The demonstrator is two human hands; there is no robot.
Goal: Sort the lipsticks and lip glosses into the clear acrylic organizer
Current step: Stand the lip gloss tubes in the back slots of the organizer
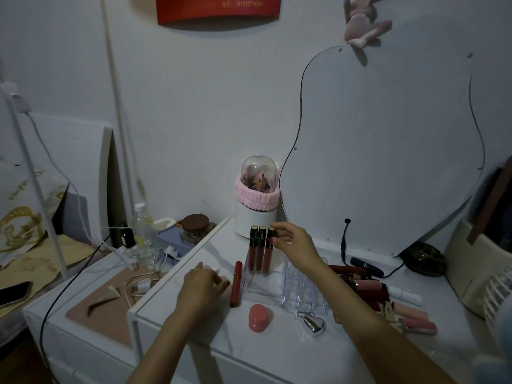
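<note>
Nearest the camera, the person's two bare forearms are reaching up across the white glossy tabletop [277, 353]. The right hand [293, 242] is pinching the dark cap of a tall dark-red lip gloss tube [268, 252] between thumb and fingertips; that tube is standing upright, its long axis vertical, at the right end of a row of three matching tubes, touching its neighbour, in the far left compartment of the clear acrylic organizer [288, 286]. The grip is closed on the cap from the right side and above, so any release probably means lifting straight off the cap.

The left hand [203, 284] is resting on the tabletop with fingers loosely curled, touching or just beside a slim red lip gloss tube [236, 284] lying flat, long axis pointing away from the person, just left of the organizer. Whether the fingers are actually gripping it I cannot tell. This hand is the nearer one to that tube.

In front of the organizer are sitting a round coral-pink plastic jar [258, 317] and a shiny silver heart-shaped case [314, 322]. Right of the right forearm a loose pile of smooth pink and dark-red lipsticks and glosses [388, 300] is waiting, some partly hidden.
</note>
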